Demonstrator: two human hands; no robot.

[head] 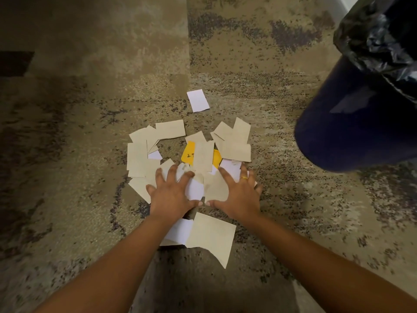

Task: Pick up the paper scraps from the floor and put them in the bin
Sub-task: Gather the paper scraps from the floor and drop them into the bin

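Note:
Several beige and white paper scraps (233,144) lie in a loose pile on the carpet, with a yellow scrap (189,154) among them. My left hand (170,192) and my right hand (235,190) lie side by side on the near part of the pile, fingers spread and pressing on the papers, thumbs almost touching. One white scrap (198,100) lies apart, beyond the pile. A larger beige piece (212,236) and a white one (179,231) lie near my wrists. The dark blue bin (352,123) with a black liner (379,41) stands at the right.
Mottled brown and grey carpet (90,132) spreads all round the pile. A pale wall edge (341,3) shows at the top right behind the bin.

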